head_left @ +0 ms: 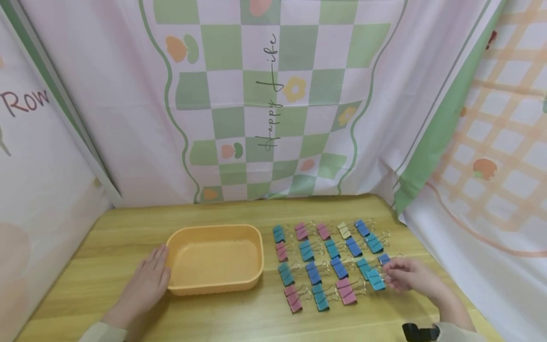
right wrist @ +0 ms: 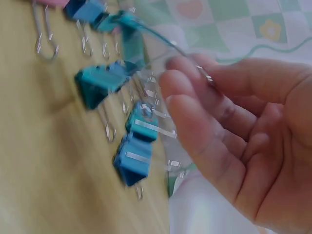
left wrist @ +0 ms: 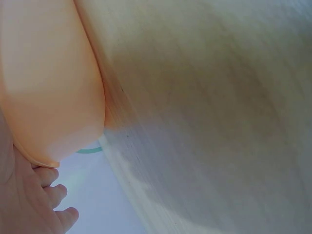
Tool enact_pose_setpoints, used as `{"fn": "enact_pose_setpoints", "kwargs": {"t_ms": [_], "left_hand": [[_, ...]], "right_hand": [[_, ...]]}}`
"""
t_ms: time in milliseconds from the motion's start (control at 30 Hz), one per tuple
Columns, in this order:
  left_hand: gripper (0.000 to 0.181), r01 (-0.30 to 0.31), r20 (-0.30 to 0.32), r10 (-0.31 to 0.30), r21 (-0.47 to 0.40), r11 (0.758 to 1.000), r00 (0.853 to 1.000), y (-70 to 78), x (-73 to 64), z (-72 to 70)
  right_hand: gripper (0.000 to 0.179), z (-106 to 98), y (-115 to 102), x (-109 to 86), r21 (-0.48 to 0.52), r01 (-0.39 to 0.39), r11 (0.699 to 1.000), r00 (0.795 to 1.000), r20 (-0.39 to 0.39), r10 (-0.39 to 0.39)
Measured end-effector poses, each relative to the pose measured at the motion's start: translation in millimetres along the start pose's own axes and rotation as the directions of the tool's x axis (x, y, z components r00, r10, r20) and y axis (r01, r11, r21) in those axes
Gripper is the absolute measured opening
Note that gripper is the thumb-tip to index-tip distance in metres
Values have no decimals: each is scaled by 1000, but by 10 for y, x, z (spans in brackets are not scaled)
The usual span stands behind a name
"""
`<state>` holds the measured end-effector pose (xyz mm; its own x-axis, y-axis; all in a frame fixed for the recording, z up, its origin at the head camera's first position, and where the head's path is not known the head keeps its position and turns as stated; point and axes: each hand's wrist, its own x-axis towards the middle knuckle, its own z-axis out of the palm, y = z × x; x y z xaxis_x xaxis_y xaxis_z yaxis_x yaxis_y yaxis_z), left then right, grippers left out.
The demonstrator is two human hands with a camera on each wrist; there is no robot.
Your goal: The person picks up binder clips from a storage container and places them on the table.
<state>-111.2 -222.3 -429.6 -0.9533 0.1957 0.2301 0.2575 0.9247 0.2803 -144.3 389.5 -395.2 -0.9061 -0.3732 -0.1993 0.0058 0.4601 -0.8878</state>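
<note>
My right hand (head_left: 406, 275) pinches the wire handle of a teal binder clip (head_left: 376, 279) between thumb and fingers. In the right wrist view that teal clip (right wrist: 132, 46) hangs tilted from the fingertips, over the other clips. Close by on the table lie a second teal clip (head_left: 363, 268) and a blue clip (head_left: 384, 259), partly covered by the hand. At the left, my left hand (head_left: 149, 278) rests with straight fingers against the side of a shallow yellow plastic tray (head_left: 213, 288). No clips lie inside the tray. The left wrist view shows the tray's outer wall (left wrist: 53, 73) beside the fingers.
Several more binder clips lie in rough rows right of the tray, among them a pink one (head_left: 346, 291), a blue one (head_left: 313, 273) and a cream one (head_left: 344, 231). Behind the wooden table (head_left: 128, 223) hangs a checkered curtain (head_left: 260, 95); more printed cloth flanks both sides.
</note>
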Motion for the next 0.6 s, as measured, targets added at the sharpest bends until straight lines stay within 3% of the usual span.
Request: {"fn": "enact_pose_setpoints", "kwargs": {"t_ms": [233, 600], "left_hand": [[51, 8, 4, -7, -10, 1000, 1000, 0, -10, 3], [51, 4, 0, -4, -17, 1000, 1000, -8, -11, 16]], "right_hand": [[24, 14, 163, -4, 5, 33, 999, 995, 99, -34], [23, 76, 263, 12, 6, 24, 1000, 995, 101, -24]]}}
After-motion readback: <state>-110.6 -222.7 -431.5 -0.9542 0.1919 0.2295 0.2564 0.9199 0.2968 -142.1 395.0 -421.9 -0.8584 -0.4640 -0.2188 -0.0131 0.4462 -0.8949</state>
